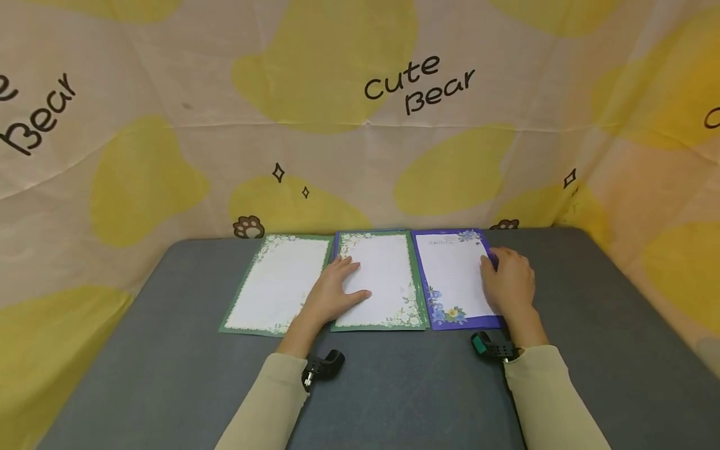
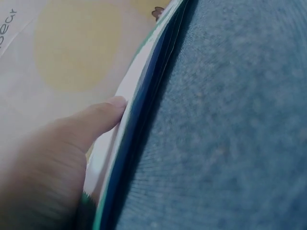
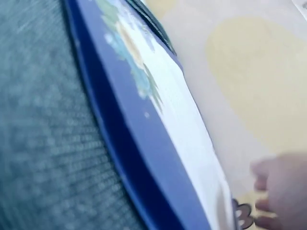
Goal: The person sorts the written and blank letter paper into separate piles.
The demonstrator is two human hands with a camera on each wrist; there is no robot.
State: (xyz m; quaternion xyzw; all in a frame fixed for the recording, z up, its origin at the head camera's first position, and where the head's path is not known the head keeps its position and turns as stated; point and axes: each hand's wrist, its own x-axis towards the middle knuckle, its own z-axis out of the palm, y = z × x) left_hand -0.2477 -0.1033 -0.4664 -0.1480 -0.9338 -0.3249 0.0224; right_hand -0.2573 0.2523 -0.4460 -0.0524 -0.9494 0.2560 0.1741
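Three flower-bordered paper sheets lie side by side in the head view: a green-edged sheet (image 1: pixel 281 275) at the left, another green-edged sheet (image 1: pixel 388 262) in the middle, and a purple-edged sheet (image 1: pixel 452 269) at the right. Blue and purple edges peek out from under the middle one. My left hand (image 1: pixel 329 297) rests with spread fingers over its left side; the left wrist view shows the thumb (image 2: pixel 103 117) against the paper. At the purple sheet's right edge is my right hand (image 1: pixel 512 281), fingers bent loosely downward, a gap before the paper in the right wrist view.
The sheets lie near the back edge of a grey table (image 1: pixel 394 387). Behind and beside it hangs a cream cloth (image 1: pixel 360 150) with yellow patches and lettering. A black band with a small device (image 1: pixel 323 365) sits on the left wrist, a similar one (image 1: pixel 495 345) on the right.
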